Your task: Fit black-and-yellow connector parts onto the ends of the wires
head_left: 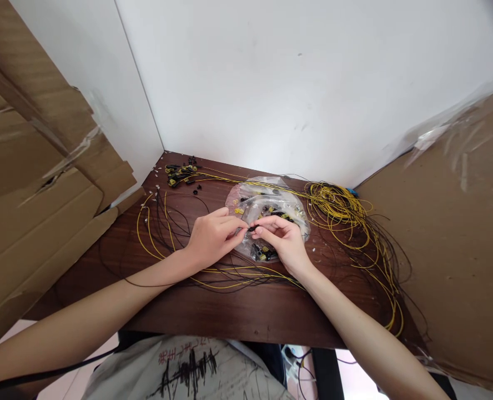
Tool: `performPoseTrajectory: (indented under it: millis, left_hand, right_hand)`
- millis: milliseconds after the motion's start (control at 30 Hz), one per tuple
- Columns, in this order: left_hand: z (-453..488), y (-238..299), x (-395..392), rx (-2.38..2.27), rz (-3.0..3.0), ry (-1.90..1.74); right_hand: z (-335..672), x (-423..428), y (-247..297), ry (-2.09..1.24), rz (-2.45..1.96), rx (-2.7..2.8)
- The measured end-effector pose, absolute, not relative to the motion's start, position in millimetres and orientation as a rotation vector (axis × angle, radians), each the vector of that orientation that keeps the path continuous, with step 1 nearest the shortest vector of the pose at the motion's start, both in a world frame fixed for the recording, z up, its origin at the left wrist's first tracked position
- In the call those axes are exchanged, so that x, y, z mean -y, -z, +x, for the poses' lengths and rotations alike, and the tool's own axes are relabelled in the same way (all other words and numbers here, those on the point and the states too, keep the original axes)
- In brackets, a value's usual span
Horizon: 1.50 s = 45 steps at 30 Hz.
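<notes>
Over a clear plastic bag (298, 214), my two hands meet fingertip to fingertip. Thumb and fingers of my right hand (283, 236) pinch a small black part (252, 228), perhaps a connector piece. My left hand (213, 236) is closed in a pinch at the part's left end; what lies between its fingertips is too small to make out. Small black and yellow connector pieces (264, 254) lie in the bag below and around my fingers. Thin black and yellow wires (230, 271) cross the tabletop in front of the bag and by my left wrist.
A large coil of yellow and black wires (338, 208) lies at the right. Wire ends with black and yellow connectors (180, 174) are bunched at the back left. Cardboard sheets (34, 150) and a white wall (271, 83) enclose the dark wooden table (230, 316).
</notes>
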State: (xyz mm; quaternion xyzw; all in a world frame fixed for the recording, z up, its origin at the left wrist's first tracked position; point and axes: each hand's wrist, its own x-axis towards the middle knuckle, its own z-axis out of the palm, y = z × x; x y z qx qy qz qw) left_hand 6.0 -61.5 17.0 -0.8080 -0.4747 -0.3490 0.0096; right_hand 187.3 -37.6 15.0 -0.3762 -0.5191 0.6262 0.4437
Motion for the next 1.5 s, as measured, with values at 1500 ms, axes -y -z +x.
performPoseTrajectory:
  millis: [1500]
  left_hand:
    - [4.0,-16.3,55.2,1.461,-2.650,1.286]
  right_hand:
    - [184.8,37.0,-8.8,-1.562,-0.914,1.149]
